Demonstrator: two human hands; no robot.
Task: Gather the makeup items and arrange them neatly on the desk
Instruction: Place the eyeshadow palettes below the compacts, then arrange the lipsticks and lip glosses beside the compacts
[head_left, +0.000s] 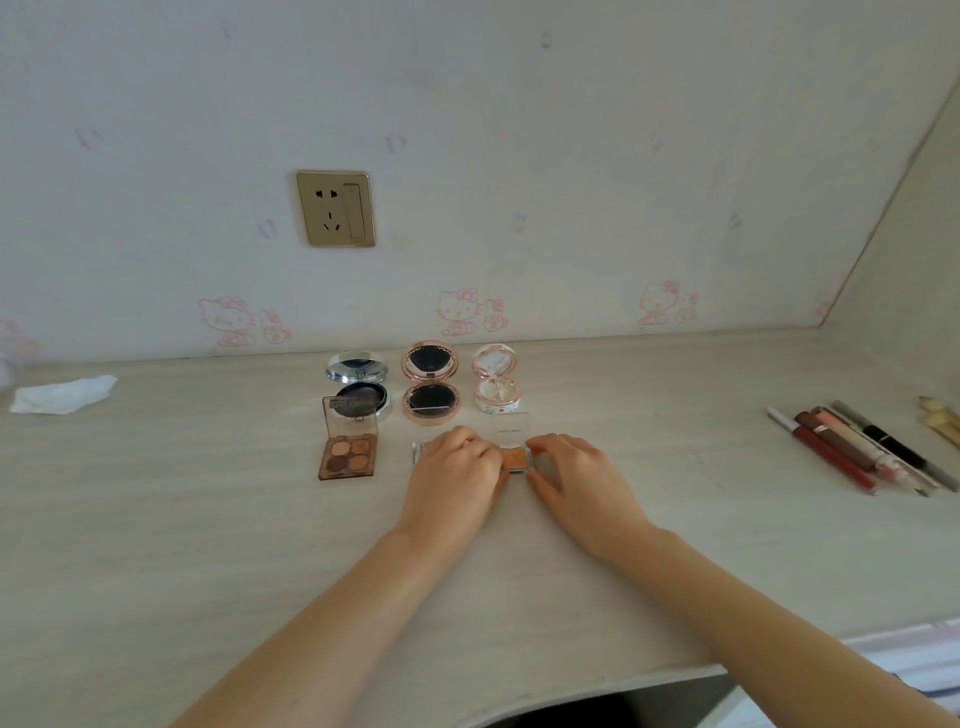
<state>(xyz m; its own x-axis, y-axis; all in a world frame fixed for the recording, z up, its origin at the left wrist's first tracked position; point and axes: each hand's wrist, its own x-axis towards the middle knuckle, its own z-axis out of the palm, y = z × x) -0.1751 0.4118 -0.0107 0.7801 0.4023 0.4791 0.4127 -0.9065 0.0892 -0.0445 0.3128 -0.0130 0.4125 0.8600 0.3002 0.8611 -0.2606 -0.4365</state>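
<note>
Both hands meet on a small flat palette (514, 459) with an orange pan, lying on the desk (208, 519) in front of the person. The palette's long axis runs from 9 to 3 o'clock, across the person's line of sight, and its clear lid (511, 422) stands open at its 12 o'clock edge.

The left hand (454, 470) lies over the palette's 9 o'clock half, fingers curled down onto it, hiding that end; only a sliver of the case shows past the knuckles. The right hand (574, 470) sits at the 3 o'clock end, thumb and fingers bent around the short edge, touching or just beside it. It seems both hands hold the palette, though the exact contact under the fingers is hidden.

At 12 o'clock from the palette stand three open round compacts in a row: a silver one (358, 387), a rose-gold one (430, 387) and a white one (496, 384). At 9 o'clock lies an open brown eyeshadow palette (347, 449), well apart from the left hand. The orange palette appears to be joining that second row, so any nudge likely runs along its long axis.

Far off at 3 o'clock lie pencils and lip tubes (857, 449), nearer the right hand, probably still to be gathered.
</note>
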